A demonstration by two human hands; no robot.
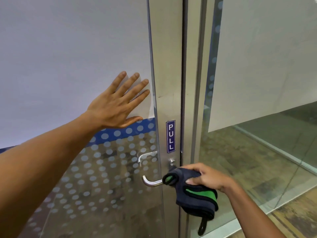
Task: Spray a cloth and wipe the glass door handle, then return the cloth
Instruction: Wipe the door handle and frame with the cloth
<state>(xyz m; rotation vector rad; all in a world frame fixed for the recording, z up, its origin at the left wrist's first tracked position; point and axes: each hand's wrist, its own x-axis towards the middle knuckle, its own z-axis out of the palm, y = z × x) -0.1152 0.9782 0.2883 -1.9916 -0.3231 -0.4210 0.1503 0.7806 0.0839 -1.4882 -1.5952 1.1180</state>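
A metal lever door handle (pixel 151 182) sticks out from the steel door frame (pixel 169 69) at lower centre. My right hand (pixel 208 177) grips a dark grey and green cloth (pixel 195 194) that is wrapped around the handle's right part, near its base. The handle's curved left end shows bare. My left hand (pixel 118 102) lies flat with spread fingers on the paper-covered glass door panel (pixel 68 48), above and left of the handle. No spray bottle is in view.
A blue PULL sticker (pixel 170 136) sits on the frame above the handle. The lower glass carries a pattern of frosted dots (pixel 103 169). A fixed glass panel (pixel 257 152) stands to the right, with a speckled floor behind it.
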